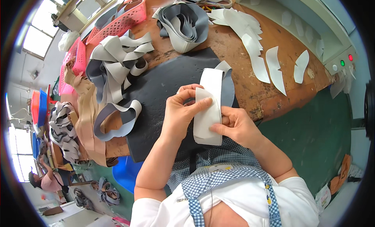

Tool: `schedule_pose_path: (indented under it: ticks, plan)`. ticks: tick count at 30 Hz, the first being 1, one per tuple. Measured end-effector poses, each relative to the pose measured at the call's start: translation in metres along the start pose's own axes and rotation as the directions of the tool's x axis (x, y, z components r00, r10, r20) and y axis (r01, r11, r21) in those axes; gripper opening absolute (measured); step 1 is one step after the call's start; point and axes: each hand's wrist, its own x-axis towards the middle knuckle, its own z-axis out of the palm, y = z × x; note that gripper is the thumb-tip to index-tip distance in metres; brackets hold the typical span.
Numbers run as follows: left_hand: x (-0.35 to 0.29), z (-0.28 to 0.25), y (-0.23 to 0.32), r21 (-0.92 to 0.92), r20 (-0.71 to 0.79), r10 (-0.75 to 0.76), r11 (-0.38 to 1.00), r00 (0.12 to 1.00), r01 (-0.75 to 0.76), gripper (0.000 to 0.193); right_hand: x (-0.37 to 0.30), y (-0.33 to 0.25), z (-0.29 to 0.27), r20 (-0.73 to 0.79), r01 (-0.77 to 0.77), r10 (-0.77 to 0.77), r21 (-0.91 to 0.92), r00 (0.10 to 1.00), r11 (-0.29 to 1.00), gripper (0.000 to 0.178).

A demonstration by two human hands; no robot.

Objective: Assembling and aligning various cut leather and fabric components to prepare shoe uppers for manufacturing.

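In front of my body, a white curved piece (207, 129) is pinched between my two hands. My left hand (185, 106) is closed on its upper end, with the thumb flat on its face. My right hand (237, 125) is closed on its right edge, thumb in front and fingers behind. Directly behind that piece lies a long white strip (212, 78) with a grey-blue side (228, 86), which curves off at the upper right. Where the piece and the strip meet is partly hidden by my fingers. Below them is a black mat (168, 82) on the table.
Loose grey-white strips (113, 63), a curled strip loop (117, 121) and tan strips (90, 113) lie left. A rolled strip bundle (183, 26) and pink baskets (125, 20) stand behind. White cut pieces (275, 69) lie right, near a machine with buttons (342, 63). Another person (50, 180) is far left.
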Motion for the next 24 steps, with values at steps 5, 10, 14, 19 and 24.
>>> schedule_pose_path:
  ticks: [5, 10, 14, 19, 24]
  plan:
    - [0.006, -0.004, -0.005, -0.049, 0.001, -0.097, 0.994, 0.995, 0.097, 0.035, 0.002, -0.003, -0.005, 0.047, -0.024, 0.025, -0.019, 0.999, 1.000, 0.034]
    - [-0.003, -0.007, 0.008, -0.298, 0.242, -0.285, 0.888, 0.927, 0.351, 0.038, 0.002, -0.018, -0.013, 0.196, 0.035, -0.022, -0.064, 0.980, 0.997, 0.030]
    - [-0.001, 0.002, 0.016, -0.142, -0.103, 0.143, 0.977, 0.984, -0.157, 0.027, 0.016, -0.027, 0.005, -0.123, 0.094, -0.109, -0.121, 0.986, 0.988, 0.015]
    - [0.006, -0.005, 0.029, -0.439, -0.078, 0.082, 0.892, 0.994, -0.108, 0.023, 0.019, -0.048, 0.015, -0.215, 0.254, -0.320, -0.286, 0.923, 0.924, 0.013]
    - [0.009, 0.008, 0.043, -0.316, -0.223, 0.214, 0.907, 0.951, -0.279, 0.023, 0.036, -0.058, 0.019, -0.210, 0.305, -0.454, -0.499, 0.866, 0.811, 0.021]
